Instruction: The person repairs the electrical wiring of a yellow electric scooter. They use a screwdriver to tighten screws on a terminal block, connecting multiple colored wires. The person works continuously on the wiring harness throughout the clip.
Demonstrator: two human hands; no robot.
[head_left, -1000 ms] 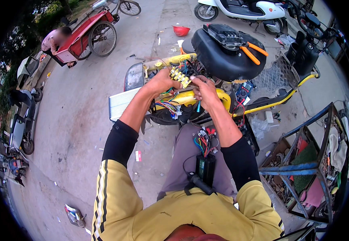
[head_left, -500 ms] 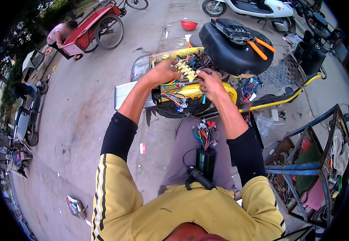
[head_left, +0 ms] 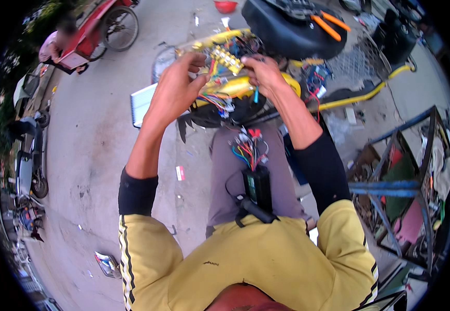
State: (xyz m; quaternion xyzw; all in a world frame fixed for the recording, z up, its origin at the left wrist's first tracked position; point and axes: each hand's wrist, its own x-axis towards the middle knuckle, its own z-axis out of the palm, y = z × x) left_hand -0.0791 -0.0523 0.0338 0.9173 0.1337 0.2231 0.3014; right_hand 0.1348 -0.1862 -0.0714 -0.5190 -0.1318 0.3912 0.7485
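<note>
My right hand [head_left: 262, 76] grips the right end of a yellow terminal block [head_left: 226, 58] over the opened body of a yellow scooter [head_left: 235, 83], among tangled wires. My left hand [head_left: 182, 82] is just left of the block, fingers curled loosely apart and empty. A silver finned box [head_left: 142, 103] lies at the scooter's left side, with coloured wires [head_left: 217, 103] nearby. A blue meter [head_left: 315, 78] sits to the right. A black controller box [head_left: 257, 189] with wire leads lies on my lap.
Orange-handled pliers [head_left: 329, 26] rest on the black seat [head_left: 292, 39]. A metal rack of tools and scrap [head_left: 385, 186] stands at my right. A person [head_left: 54, 46] bends by a red cargo tricycle [head_left: 80, 41]; parked scooters [head_left: 28, 171] line the left.
My left hand has let go of the terminal block and moved left and down. My right hand keeps hold of it. The whole view has shifted, the scene sitting higher in the picture.
</note>
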